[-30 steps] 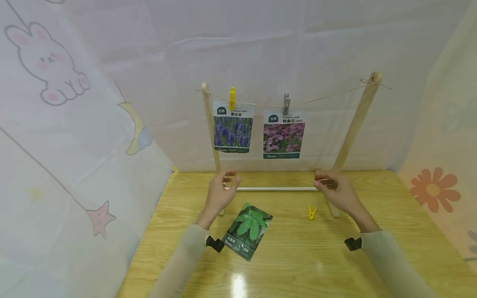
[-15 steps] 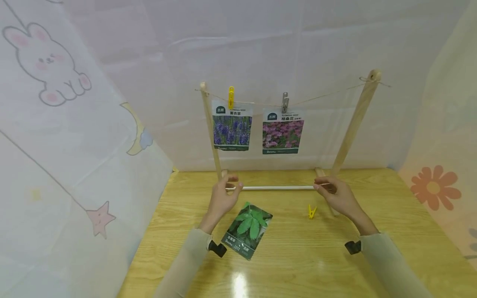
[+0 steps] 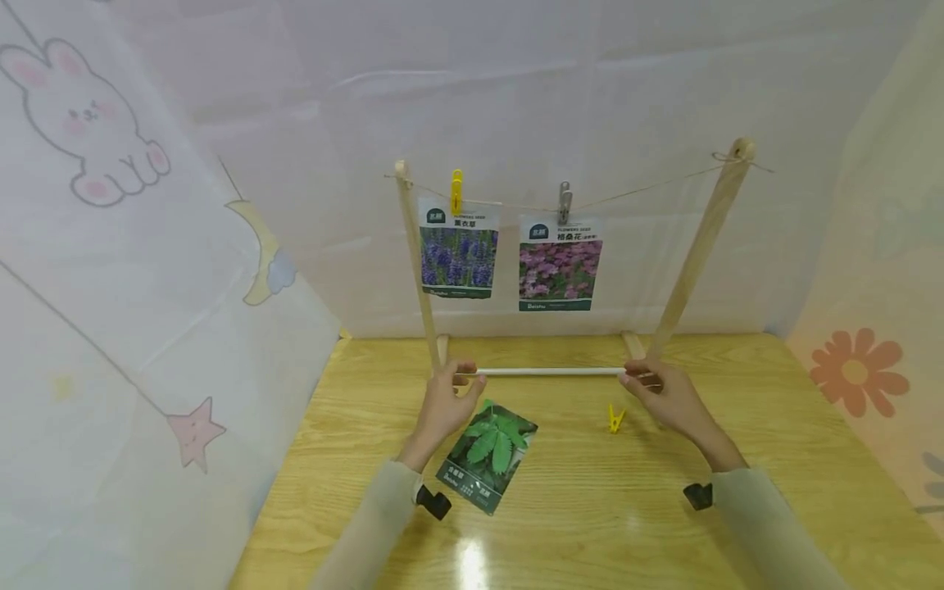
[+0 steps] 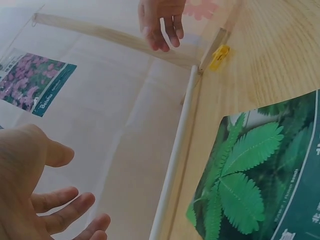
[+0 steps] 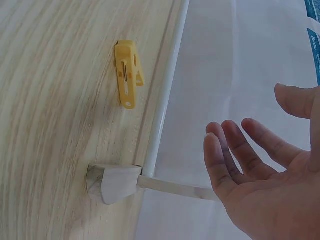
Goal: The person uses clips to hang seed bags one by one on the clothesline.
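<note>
Now both hands sit lower and nearer the white crossbar rod of the wooden drying frame than a second ago, settling at its two ends. Left hand: fingers spread, gripping nothing, just beside the green leaf seed packet. Right hand: likewise open, empty, right of the small yellow plastic clothespin.

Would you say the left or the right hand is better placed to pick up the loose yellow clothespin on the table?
Probably the right hand: the yellow clothespin lies just beside it, while the left hand is across the leaf seed packet.
</note>
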Action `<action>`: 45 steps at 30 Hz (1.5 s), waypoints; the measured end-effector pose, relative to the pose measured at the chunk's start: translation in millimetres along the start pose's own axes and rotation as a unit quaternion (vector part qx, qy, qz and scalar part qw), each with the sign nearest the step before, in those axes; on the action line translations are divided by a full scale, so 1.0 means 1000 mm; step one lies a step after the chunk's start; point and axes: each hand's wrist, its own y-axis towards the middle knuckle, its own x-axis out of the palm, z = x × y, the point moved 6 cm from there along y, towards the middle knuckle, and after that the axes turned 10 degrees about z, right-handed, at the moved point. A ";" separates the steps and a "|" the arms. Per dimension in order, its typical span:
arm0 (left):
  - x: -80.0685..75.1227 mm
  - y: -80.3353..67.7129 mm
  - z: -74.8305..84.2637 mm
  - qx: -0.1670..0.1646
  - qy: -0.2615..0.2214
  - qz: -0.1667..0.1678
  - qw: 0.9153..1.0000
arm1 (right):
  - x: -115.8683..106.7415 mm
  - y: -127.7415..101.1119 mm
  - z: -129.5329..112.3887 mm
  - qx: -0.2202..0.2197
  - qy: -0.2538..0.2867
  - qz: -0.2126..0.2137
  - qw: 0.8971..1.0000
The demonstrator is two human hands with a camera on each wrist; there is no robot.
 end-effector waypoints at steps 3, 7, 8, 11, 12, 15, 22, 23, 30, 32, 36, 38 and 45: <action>0.002 -0.002 -0.003 -0.002 0.003 -0.006 1.000 | -0.001 -0.003 0.002 0.002 -0.007 0.002 1.000; 0.005 -0.007 -0.007 -0.006 0.018 -0.017 1.000 | 0.001 -0.007 0.006 0.007 -0.018 -0.001 1.000; 0.005 -0.009 -0.008 -0.009 0.022 -0.021 1.000 | 0.002 -0.009 0.007 0.009 -0.019 -0.004 1.000; 0.006 -0.013 -0.010 -0.017 0.029 -0.033 0.999 | 0.005 -0.014 0.010 0.018 -0.024 -0.012 0.999; 0.006 -0.015 -0.010 -0.020 0.030 -0.036 0.999 | 0.006 -0.015 0.010 0.021 -0.024 -0.014 0.999; 0.007 -0.021 -0.011 -0.028 0.034 -0.045 0.998 | 0.009 -0.019 0.012 0.026 -0.023 -0.014 0.999; 0.014 -0.026 -0.019 -0.029 0.055 -0.061 0.996 | 0.014 -0.022 0.016 0.020 -0.021 -0.013 0.999; 0.015 -0.026 -0.020 -0.027 0.058 -0.065 0.996 | 0.016 -0.023 0.016 0.021 -0.020 -0.014 0.999; 0.019 -0.031 -0.030 -0.030 0.078 -0.102 0.991 | 0.026 -0.025 0.019 0.037 -0.021 -0.034 0.999; 0.021 -0.032 -0.032 -0.035 0.086 -0.108 0.990 | 0.028 -0.025 0.020 0.040 -0.024 -0.040 0.998; 0.023 -0.033 -0.035 -0.044 0.108 -0.114 0.987 | 0.031 -0.025 0.022 0.046 -0.029 -0.048 0.997; 0.024 -0.034 -0.036 -0.045 0.120 -0.114 0.985 | 0.033 -0.024 0.024 0.047 -0.034 -0.051 0.997; 0.031 -0.035 -0.040 -0.039 0.157 -0.124 0.979 | 0.039 -0.020 0.034 0.023 -0.078 -0.063 0.995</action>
